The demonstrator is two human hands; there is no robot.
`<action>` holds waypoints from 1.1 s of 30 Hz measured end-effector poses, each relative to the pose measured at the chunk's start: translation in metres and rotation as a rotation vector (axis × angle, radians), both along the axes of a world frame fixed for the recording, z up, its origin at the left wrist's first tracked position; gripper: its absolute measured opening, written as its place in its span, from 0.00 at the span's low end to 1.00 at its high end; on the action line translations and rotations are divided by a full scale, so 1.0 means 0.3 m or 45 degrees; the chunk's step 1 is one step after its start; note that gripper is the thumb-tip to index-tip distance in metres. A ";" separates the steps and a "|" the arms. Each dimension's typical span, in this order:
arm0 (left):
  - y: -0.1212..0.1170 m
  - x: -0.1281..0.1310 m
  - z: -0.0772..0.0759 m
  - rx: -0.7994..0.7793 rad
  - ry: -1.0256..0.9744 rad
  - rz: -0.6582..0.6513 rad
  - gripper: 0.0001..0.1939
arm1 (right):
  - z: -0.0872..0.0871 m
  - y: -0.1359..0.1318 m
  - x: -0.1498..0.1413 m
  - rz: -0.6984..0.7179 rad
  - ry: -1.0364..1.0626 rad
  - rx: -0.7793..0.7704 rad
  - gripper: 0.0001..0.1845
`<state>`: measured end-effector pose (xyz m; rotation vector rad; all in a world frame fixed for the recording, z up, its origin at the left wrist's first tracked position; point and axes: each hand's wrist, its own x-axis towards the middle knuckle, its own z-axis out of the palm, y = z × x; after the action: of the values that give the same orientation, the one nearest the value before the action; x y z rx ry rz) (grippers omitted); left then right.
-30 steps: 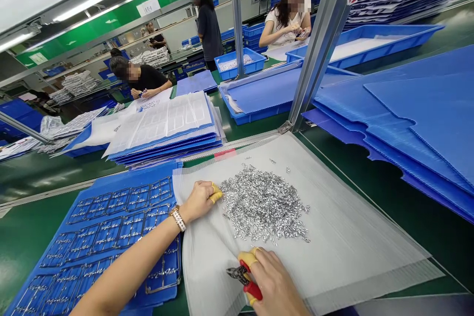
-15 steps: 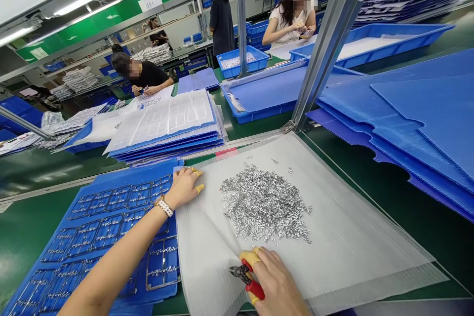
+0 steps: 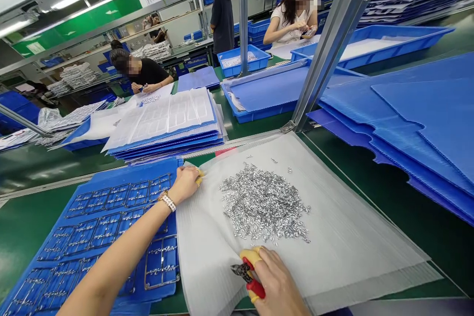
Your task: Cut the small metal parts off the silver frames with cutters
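Observation:
My left hand (image 3: 188, 182), with yellow covers on its fingertips, is closed on the far left corner of the white foam sheet (image 3: 344, 237), which wrinkles slightly there. In my right hand (image 3: 276, 276), at the sheet's near side, are red-handled nippers (image 3: 247, 275), their dark jaws pointing left; I cannot tell if the jaws touch the sheet. Between the hands and a little beyond lies a heap of small shiny metal parts (image 3: 264, 202), with a few loose pieces behind it. Left of the sheet, several metal frames with small parts (image 3: 162, 261) rest on a blue board (image 3: 129, 170).
Behind the work area stands a stack of blue boards and white sheets (image 3: 163, 118). A metal post (image 3: 329, 44) rises at the far right corner of the sheet. Blue boards (image 3: 418, 103) overhang on the right. Blue trays (image 3: 255, 113) and several people sit or stand beyond.
My left hand has moved left from the heap's edge to the sheet's far left corner, and its spread fingers have closed there. My right hand stays put with the nippers.

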<state>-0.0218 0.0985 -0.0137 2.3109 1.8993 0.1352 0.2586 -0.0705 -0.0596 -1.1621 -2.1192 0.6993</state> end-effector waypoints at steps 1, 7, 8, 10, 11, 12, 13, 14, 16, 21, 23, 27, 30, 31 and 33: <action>0.003 0.004 0.009 0.017 -0.030 -0.009 0.10 | -0.002 0.001 0.004 -0.005 0.018 0.002 0.30; 0.035 0.044 0.105 0.107 -0.313 -0.114 0.13 | 0.067 0.023 0.037 -0.071 0.135 0.016 0.24; 0.044 0.053 0.123 0.123 -0.367 -0.124 0.13 | 0.091 0.028 0.043 -0.090 0.167 0.037 0.24; 0.061 0.077 0.158 0.148 -0.486 -0.127 0.12 | 0.139 0.038 0.054 -0.131 0.226 0.088 0.24; 0.069 0.090 0.175 0.158 -0.544 -0.124 0.12 | 0.158 0.043 0.059 -0.153 0.254 0.120 0.25; 0.076 0.103 0.191 0.169 -0.593 -0.119 0.13 | 0.172 0.047 0.062 -0.175 0.290 0.169 0.24; 0.083 0.117 0.208 0.179 -0.626 -0.115 0.13 | 0.181 0.052 0.065 -0.200 0.334 0.226 0.24; 0.089 0.129 0.223 0.189 -0.641 -0.116 0.13 | 0.186 0.057 0.066 -0.226 0.380 0.285 0.23; 0.099 0.150 0.253 0.219 -0.644 -0.119 0.12 | 0.187 0.067 0.068 -0.275 0.461 0.391 0.23; 0.122 0.181 0.314 0.296 -0.651 -0.118 0.12 | 0.220 0.097 0.077 -0.362 0.489 0.492 0.22; 0.131 0.191 0.333 0.308 -0.671 -0.106 0.13 | 0.252 0.110 0.087 -0.401 0.478 0.520 0.22; 0.143 0.208 0.353 0.276 -0.717 -0.068 0.14 | 0.294 0.122 0.112 -0.474 0.363 0.683 0.22; 0.141 0.210 0.353 0.269 -0.720 -0.062 0.13 | 0.286 0.115 0.129 -0.538 0.262 0.763 0.23; 0.140 0.208 0.352 0.273 -0.720 -0.061 0.13 | 0.281 0.112 0.133 -0.538 0.252 0.779 0.23; 0.137 0.204 0.351 0.279 -0.714 -0.057 0.13 | 0.274 0.106 0.139 -0.511 0.274 0.809 0.22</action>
<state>0.0393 0.1397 0.0915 2.1235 1.6023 0.9189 0.3002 -0.0387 0.0225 -1.0390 -1.6631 -0.0416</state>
